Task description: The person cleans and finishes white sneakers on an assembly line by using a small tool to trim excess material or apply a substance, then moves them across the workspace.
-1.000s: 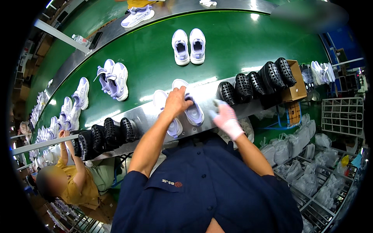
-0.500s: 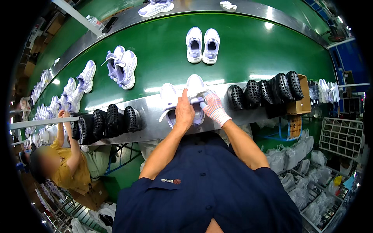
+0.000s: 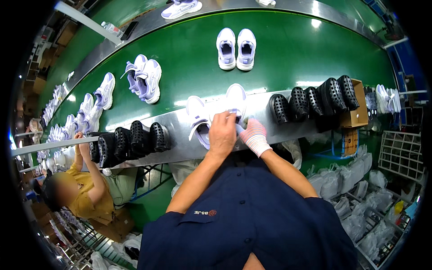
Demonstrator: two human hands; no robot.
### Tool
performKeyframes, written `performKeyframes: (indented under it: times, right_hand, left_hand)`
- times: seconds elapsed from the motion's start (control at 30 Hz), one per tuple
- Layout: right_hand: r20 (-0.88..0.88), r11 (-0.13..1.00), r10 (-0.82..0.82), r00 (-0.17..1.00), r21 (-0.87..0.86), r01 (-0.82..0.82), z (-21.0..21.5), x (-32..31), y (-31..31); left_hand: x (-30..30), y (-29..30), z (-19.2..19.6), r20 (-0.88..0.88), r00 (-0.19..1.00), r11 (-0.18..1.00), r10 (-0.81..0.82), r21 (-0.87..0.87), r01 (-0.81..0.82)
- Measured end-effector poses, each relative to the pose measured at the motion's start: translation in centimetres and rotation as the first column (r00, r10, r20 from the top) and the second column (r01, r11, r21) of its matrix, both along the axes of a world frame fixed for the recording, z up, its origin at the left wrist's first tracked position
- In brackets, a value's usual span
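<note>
Two white and lavender sneakers lie side by side on the metal ledge before me, toes pointing away. My left hand, bare, lies over the opening of the right-hand sneaker, fingers bent around its upper. At the same shoe's right side near the heel, my right hand, in a striped knit glove, has its fingers closed on the edge. Both hands hide most of the collar. The left-hand sneaker stands untouched, its strap sticking out loose to the left.
Black perforated shoe forms stand in rows left and right on the ledge, the right row against a cardboard box. On the green belt sit further sneakers. At left works a person in yellow.
My left hand has moved right, from between the sneakers to over the right-hand one. The strap seen lifted there is now covered. My right hand has drawn slightly back toward the heel.
</note>
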State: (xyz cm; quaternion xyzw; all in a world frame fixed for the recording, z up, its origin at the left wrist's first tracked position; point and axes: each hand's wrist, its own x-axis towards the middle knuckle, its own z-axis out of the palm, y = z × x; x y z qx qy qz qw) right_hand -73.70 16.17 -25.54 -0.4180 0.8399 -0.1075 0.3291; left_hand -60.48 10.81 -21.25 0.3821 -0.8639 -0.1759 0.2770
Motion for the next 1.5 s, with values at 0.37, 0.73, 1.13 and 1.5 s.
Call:
performKeyframes:
  times: [0.37,0.73,1.13,1.5]
  right_hand:
    - [0.148,0.993,-0.028,0.989,-0.108,0.044,-3.2,2.1,1.2]
    - [0.17,0.99,0.072,0.983,-0.128,-0.05,-1.0,3.2,1.7]
    - [0.058,0.935,0.348,0.936,-0.092,-0.342,0.0,3.0,1.0]
    - [0.375,0.96,0.259,0.89,-0.199,-0.195,3.0,-2.0,-0.4]
  left_hand:
    - [1.5,-1.6,-1.8,0.347,0.908,0.941,-0.235,-0.152,0.301]
    - [2.3,4.1,-0.7,0.157,0.879,0.758,0.451,0.453,-0.47]
    - [1.6,2.9,-4.8,0.145,0.869,0.691,0.473,0.551,-0.468]
    - [1.2,3.0,-3.1,0.131,0.81,0.533,0.572,0.691,-0.488]
